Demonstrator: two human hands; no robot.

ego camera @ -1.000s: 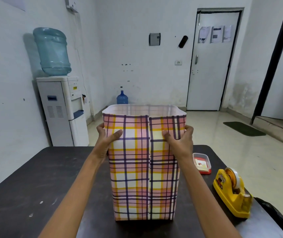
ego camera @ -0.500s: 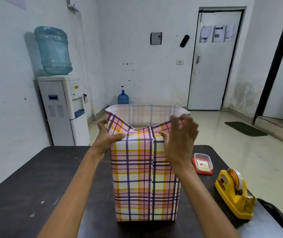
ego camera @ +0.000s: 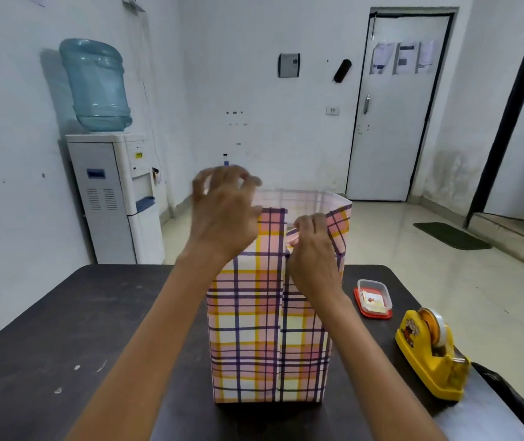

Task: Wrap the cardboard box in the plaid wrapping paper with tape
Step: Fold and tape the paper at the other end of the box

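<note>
The box stands upright on the dark table point(ego camera: 63, 345), wrapped in pink, yellow and purple plaid wrapping paper point(ego camera: 254, 329) with a vertical seam facing me. The paper rises above the box as an open sleeve; the cardboard itself is hidden. My right hand point(ego camera: 313, 253) is at the near top edge right of the seam, fingers curled over the paper and folding it inward. My left hand point(ego camera: 222, 214) hovers at the top left corner, fingers spread and loosely curled, blurred, holding nothing. A yellow tape dispenser point(ego camera: 429, 354) sits on the table to the right.
A small clear plastic container with a red lid point(ego camera: 373, 299) lies between the box and the dispenser. Something black point(ego camera: 515, 405) sits at the table's right front corner. A water dispenser point(ego camera: 114, 198) stands against the left wall beyond the table.
My left hand has let go of the box's left side and risen above the top edge. My right hand has dropped onto the near flap and pushed it inward.
</note>
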